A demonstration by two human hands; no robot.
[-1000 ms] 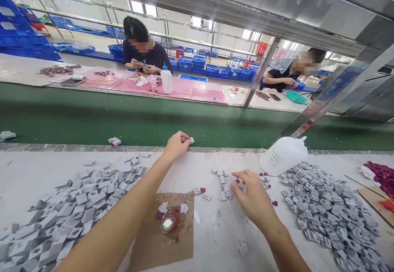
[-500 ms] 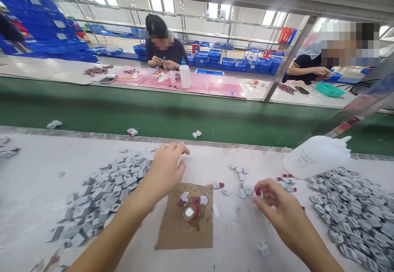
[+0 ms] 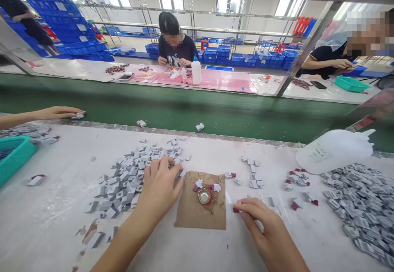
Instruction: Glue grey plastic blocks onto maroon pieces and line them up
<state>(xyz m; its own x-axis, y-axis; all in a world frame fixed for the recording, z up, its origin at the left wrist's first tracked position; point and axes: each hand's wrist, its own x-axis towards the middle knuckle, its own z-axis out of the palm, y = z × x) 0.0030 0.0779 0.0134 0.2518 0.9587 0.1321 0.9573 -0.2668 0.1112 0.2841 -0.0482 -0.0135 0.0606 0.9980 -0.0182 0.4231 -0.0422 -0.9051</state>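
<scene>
My left hand rests palm down at the right edge of a pile of small grey plastic blocks. Its fingers are bent but apart, and a block lies close by its fingertips. My right hand pinches a small dark red piece over the table, right of a brown cardboard square. Whether a grey block is joined to that piece is hidden by the fingers. On the cardboard sit a round cap-like dish with a toothed rim, a wet stain and two grey-and-red pieces.
A second heap of grey blocks lies at the right, below a white plastic bottle on its side. Past the table runs a green conveyor belt with several pieces. A co-worker's hand reaches over it from the left, near a teal basket.
My left hand has come down onto the grey pile. My right hand has moved closer to the cardboard with the red piece. A co-worker's hand has appeared at the left; the view has shifted.
</scene>
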